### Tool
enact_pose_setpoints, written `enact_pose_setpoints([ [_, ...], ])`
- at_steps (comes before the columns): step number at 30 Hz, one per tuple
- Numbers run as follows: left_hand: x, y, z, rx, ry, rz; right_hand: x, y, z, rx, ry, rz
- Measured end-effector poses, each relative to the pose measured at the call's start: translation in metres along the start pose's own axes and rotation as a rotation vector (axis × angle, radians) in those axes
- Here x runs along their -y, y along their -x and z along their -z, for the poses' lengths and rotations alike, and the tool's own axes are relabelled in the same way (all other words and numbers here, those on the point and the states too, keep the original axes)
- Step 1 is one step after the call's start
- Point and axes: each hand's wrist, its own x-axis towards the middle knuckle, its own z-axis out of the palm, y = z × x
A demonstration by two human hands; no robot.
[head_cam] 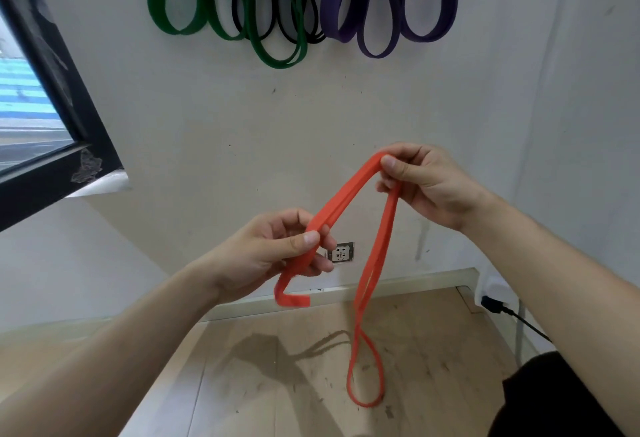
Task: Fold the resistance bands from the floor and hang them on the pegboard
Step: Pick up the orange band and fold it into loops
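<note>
Between both hands [277, 249] [426, 183], orange band [346, 194] hangs doubled.

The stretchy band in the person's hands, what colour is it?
Orange-red. The band shows best in the head view, held by both hands.

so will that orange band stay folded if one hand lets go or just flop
Probably flops: the orange band drapes over the right hand and its loop hangs limp below. Likely light, since fingertip pinches carry it. The end under the left hand curls, so it seems soft, not stiff.
</note>
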Motion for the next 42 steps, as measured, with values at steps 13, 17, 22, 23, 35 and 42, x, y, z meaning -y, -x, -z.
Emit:
enact_pose_setpoints([
  [13, 0.004, -0.002, -0.003, -0.029, 0.084, 0.013, -0.014, 0.0, 0.033, -0.045, 0.175, -0.118],
  [17, 0.002, -0.003, -0.004, -0.074, 0.107, -0.016, -0.017, 0.008, 0.038, 0.2, 0.286, -0.271],
  [22, 0.004, -0.005, -0.006, -0.08, 0.104, -0.016, -0.023, 0.016, -0.002, 0.457, 0.393, -0.331],
  [23, 0.005, -0.006, -0.006, -0.076, 0.103, -0.015, -0.025, 0.016, -0.014, 0.46, 0.355, -0.309],
  [35, 0.005, -0.004, 0.001, -0.144, 0.109, 0.022, -0.031, 0.014, -0.054, 0.15, 0.394, -0.002],
  [42, 0.008, -0.009, 0.007, -0.232, 0.062, 0.039, -0.029, 0.009, -0.041, 0.045, 0.378, -0.023],
])
